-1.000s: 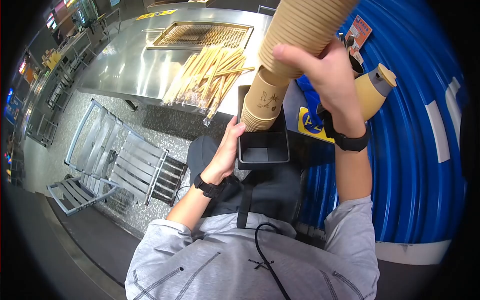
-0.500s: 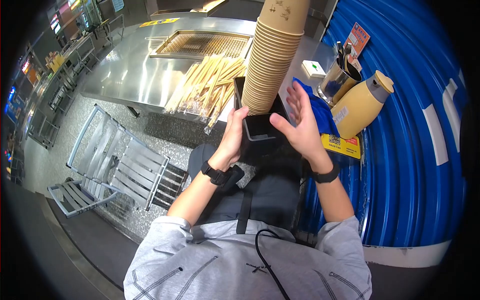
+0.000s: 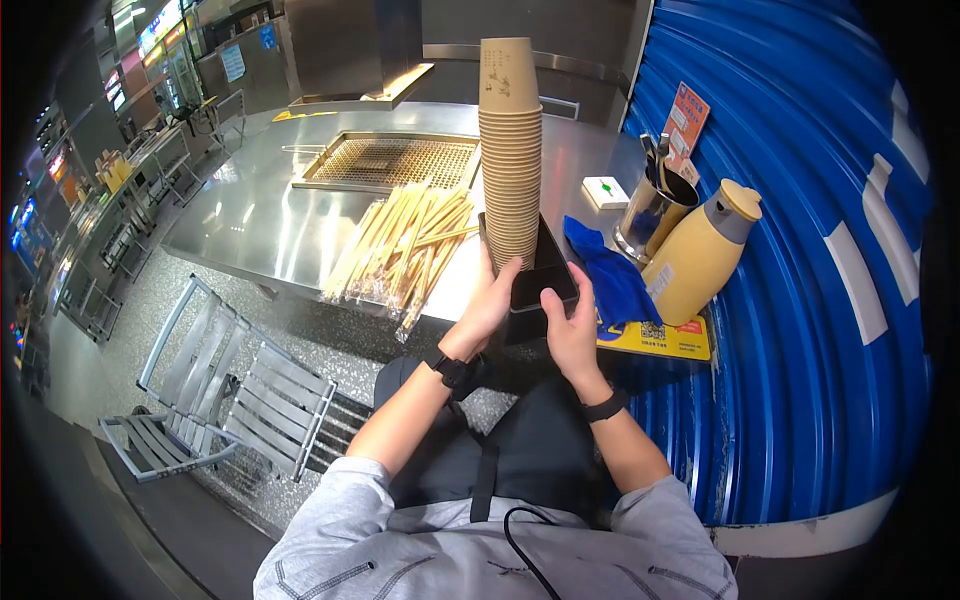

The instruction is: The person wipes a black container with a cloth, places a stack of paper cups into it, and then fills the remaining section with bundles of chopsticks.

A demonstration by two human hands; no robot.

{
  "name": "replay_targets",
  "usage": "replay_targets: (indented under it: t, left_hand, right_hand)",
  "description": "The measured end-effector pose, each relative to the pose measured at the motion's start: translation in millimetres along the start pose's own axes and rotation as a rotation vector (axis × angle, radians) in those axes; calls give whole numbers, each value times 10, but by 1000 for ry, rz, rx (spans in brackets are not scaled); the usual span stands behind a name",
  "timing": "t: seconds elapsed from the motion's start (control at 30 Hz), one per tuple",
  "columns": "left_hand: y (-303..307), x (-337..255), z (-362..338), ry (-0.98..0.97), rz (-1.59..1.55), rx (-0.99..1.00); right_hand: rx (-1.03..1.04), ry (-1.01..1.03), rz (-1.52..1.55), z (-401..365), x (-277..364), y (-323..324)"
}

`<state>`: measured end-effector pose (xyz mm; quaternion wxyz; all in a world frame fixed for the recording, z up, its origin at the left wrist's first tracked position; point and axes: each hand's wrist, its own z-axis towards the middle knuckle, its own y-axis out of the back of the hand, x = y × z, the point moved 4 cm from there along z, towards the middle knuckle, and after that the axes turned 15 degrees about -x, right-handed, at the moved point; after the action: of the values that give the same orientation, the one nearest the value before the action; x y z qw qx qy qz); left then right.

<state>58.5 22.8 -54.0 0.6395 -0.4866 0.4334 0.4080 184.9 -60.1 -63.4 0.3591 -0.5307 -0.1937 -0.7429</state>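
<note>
A tall stack of brown paper cups [image 3: 512,180] stands upright, bottoms up, in one end of a black box [image 3: 546,284] at the table's near edge. My left hand [image 3: 490,305] holds the box's left side, its thumb close to the lowest cups. On the other side my right hand [image 3: 573,335] grips the box near its front corner, thumb at the rim. The undersides of both hands' grips are hidden. To the left lies a pile of wrapped chopsticks [image 3: 405,250]. A blue cloth [image 3: 612,275] is just right of the box.
A yellow jug [image 3: 705,250] and a metal cup of utensils [image 3: 652,210] stand at the right, by the blue corrugated wall [image 3: 800,200]. A grill grate [image 3: 395,162] is set in the steel table [image 3: 235,225]. A folding chair [image 3: 275,390] stands at the left.
My right hand, spread and apart from the box before, has come down onto its right side. The view has tilted up, so the whole cup stack shows.
</note>
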Motion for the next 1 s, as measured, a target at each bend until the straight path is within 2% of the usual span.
replay_targets:
  t: [0.07, 0.1, 0.13, 0.23, 0.27, 0.33, 0.37, 0.4, 0.43, 0.5, 0.6, 0.7, 0.73, 0.83, 0.9, 0.97, 1.0]
  left_hand:
    - [56, 154, 96, 74, -45, -13]
    - [58, 140, 126, 112, -67, -17]
    - [63, 87, 150, 47, -45, -2]
    - [120, -34, 170, 44, 5, 32]
    - [206, 170, 291, 39, 11, 46]
    - [211, 23, 286, -46, 115, 56]
    - [211, -54, 275, -61, 164, 65]
    - [190, -105, 250, -16, 143, 79]
    - [168, -156, 226, 30, 124, 92]
    - [217, -66, 277, 80, 200, 30]
    - [209, -35, 285, 4, 170, 40]
    - [194, -59, 258, 35, 154, 47]
    - [198, -66, 273, 26, 162, 38]
    - [146, -139, 197, 41, 152, -9]
    - [158, -105, 217, 52, 138, 16]
    - [148, -105, 203, 60, 180, 11]
    - [162, -92, 215, 65, 206, 15]
  right_hand:
    - [-29, 129, -48, 25, -41, -31]
    - [-12, 116, -48, 49, -21, -57]
    - [3, 97, -51, 45, 18, -69]
    - [63, 86, -114, 118, -2, -4]
    - [84, 88, -144, 190, -30, 63]
    - [-16, 468, -464, 495, -124, 333]
    - [-91, 492, -822, 530, -76, 444]
    - [-74, 411, -1076, 592, -125, 531]
    - [8, 331, -1215, 663, -239, 611]
    - [162, 282, -1265, 769, -516, 782]
    - [208, 106, -1141, 824, -446, 847]
    - [72, 74, -634, 735, -501, 901]
    - [97, -192, -311, 618, -268, 830]
    - [-81, -195, 105, 330, -197, 541]
    - [-89, 85, -41, 175, -224, 259]
    - [-142, -179, 160, 69, -238, -11]
    - [-141, -196, 183, 102, -253, -20]
